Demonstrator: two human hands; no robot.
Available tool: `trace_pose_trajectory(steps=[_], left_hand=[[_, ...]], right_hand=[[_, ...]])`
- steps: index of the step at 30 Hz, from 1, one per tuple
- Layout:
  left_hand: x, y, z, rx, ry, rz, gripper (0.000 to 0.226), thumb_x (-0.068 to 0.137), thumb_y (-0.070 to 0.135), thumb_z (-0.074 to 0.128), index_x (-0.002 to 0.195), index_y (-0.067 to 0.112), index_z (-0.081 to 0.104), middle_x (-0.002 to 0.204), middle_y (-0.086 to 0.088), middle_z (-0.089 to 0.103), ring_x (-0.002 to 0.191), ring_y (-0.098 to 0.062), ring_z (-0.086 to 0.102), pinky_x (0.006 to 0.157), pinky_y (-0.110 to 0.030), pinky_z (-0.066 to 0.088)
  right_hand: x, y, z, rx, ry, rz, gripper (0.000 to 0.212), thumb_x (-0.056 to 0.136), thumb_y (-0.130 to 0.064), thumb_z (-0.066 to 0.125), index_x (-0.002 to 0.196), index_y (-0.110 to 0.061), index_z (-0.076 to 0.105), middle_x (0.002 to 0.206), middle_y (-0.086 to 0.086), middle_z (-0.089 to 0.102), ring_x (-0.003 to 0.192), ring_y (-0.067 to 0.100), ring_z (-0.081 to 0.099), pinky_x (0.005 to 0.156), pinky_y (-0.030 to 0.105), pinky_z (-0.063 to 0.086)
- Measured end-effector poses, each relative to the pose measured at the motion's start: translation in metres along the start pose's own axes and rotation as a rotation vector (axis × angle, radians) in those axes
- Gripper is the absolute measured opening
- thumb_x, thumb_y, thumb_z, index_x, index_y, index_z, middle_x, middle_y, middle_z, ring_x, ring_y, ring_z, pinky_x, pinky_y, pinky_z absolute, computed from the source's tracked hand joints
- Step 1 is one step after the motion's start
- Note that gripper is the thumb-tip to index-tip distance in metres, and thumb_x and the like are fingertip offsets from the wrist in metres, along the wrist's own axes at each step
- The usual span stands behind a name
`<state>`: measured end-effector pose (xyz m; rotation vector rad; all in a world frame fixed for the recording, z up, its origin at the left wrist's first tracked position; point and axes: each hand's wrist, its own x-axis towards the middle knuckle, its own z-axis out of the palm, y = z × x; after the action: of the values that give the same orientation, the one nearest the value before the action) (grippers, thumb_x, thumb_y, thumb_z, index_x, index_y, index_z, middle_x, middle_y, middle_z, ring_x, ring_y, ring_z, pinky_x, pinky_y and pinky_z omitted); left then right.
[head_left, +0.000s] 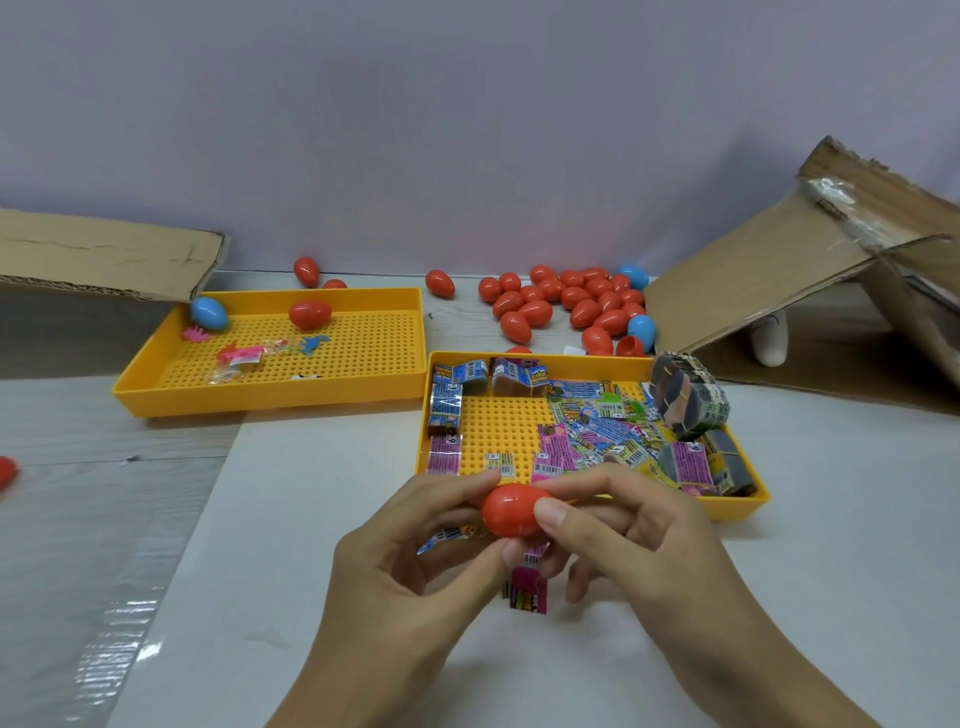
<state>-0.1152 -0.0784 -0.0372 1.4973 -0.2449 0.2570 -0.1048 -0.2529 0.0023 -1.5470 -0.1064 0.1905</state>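
wall (467, 130): plain and pale, it rose behind the near tray (571, 359).
table (78, 441): grey wood grain, it ran left of and behind the near tray.
sheet (291, 519): white, it lay under the near tray and reached forward from it.
box (753, 291): torn cardboard, tipped open, it stood just right of and behind the near tray.
flap (104, 254): flat cardboard, it lay far left of the near tray.
far tray (270, 400): yellow and perforated, it touched the near tray's back left corner and held small toys (239, 356), one red egg and one blue.
near tray: yellow, it was strewn with leaflets (597, 431) and banded bundles (688, 400).
pile (571, 301): red eggs with a few blue ones lay loose just behind the near tray.
left hand (395, 587): in front of the near tray, its thumb and fingertips pinched the egg's left end.
right hand (660, 551): in front of the near tray, its thumb and forefinger gripped the egg's right end, the other fingers loosely curled.
egg (511, 512): red and whole, it was held between both hands over the near tray's front edge.
loose leaflets (530, 592): a few lay on the sheet under the hands, just in front of the near tray.
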Motion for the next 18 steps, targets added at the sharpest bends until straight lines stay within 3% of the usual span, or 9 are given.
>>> trace_pose_trajectory(steps=[8, 11, 13, 15, 18], left_hand=[[0.0, 0.004, 0.0, 0.003, -0.005, -0.077, 0.042, 0.07, 0.024, 0.085, 0.109, 0.038, 0.076, 0.098, -0.002, 0.071, 0.092, -0.021, 0.072, 0.076, -0.02, 0.058], [0.0, 0.006, 0.001, 0.018, 0.01, -0.081, 0.034, 0.069, 0.034, 0.088, 0.101, 0.039, 0.078, 0.096, 0.002, 0.073, 0.086, -0.018, 0.073, 0.071, -0.021, 0.059], [0.0, 0.007, 0.003, 0.029, 0.035, -0.075, 0.031, 0.066, 0.042, 0.087, 0.096, 0.041, 0.078, 0.095, 0.005, 0.074, 0.085, -0.016, 0.073, 0.069, -0.022, 0.059], [-0.001, 0.007, 0.003, 0.017, 0.086, -0.068, 0.029, 0.063, 0.043, 0.083, 0.092, 0.042, 0.078, 0.093, 0.005, 0.076, 0.085, -0.017, 0.074, 0.069, -0.02, 0.059], [-0.002, 0.004, 0.002, -0.013, 0.17, -0.041, 0.032, 0.062, 0.034, 0.084, 0.093, 0.037, 0.078, 0.09, 0.002, 0.078, 0.081, -0.018, 0.075, 0.069, -0.019, 0.059]], right_hand=[[0.002, 0.003, 0.002, 0.045, 0.01, -0.013, 0.022, 0.073, -0.037, 0.076, 0.082, -0.016, 0.076, 0.064, 0.015, 0.07, 0.054, 0.021, 0.063, 0.05, 0.024, 0.051], [0.002, 0.002, 0.003, 0.03, 0.017, -0.028, 0.028, 0.071, -0.04, 0.071, 0.078, -0.013, 0.075, 0.062, 0.016, 0.07, 0.049, 0.019, 0.061, 0.046, 0.025, 0.05], [0.002, 0.004, 0.002, -0.083, 0.071, -0.101, 0.03, 0.073, -0.046, 0.07, 0.076, -0.017, 0.075, 0.058, 0.012, 0.069, 0.045, 0.014, 0.059, 0.045, 0.022, 0.048], [0.003, 0.008, -0.005, -0.31, 0.201, -0.287, 0.027, 0.081, -0.051, 0.069, 0.075, -0.025, 0.074, 0.057, 0.002, 0.067, 0.046, 0.008, 0.058, 0.047, 0.018, 0.045], [0.009, 0.013, -0.017, -0.722, 0.293, -0.533, 0.032, 0.078, -0.057, 0.067, 0.094, -0.03, 0.073, 0.074, -0.015, 0.063, 0.072, 0.008, 0.058, 0.065, 0.012, 0.042]])
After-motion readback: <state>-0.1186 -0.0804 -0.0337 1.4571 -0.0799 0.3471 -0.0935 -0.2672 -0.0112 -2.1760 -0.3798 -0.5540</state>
